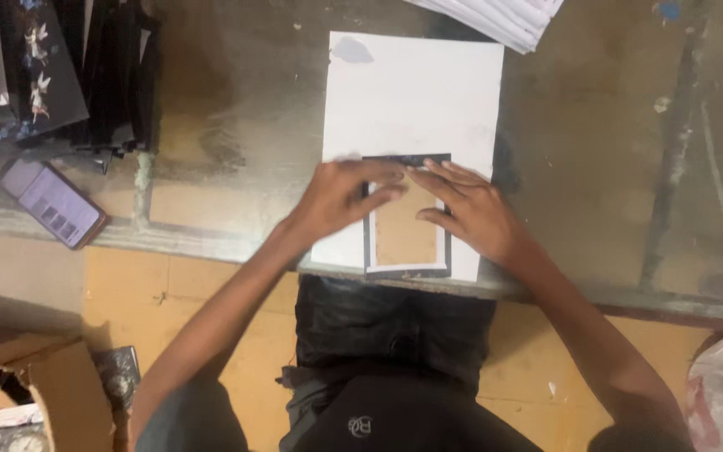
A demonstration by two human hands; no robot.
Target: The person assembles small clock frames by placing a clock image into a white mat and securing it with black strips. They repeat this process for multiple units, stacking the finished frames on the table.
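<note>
Head view: both hands, left hand (340, 194) and right hand (470, 209), press flat, fingers spread, on the brown card (406, 236), its long axis pointing away from the body.

We see our own left hand (340, 194) and right hand (472, 209) bare, with no rings, watch or gloves, and both forearms uncovered to the elbow. Below, we wear dark trousers (395, 326) and a black top (412, 418) bearing a small pale emblem.
</note>
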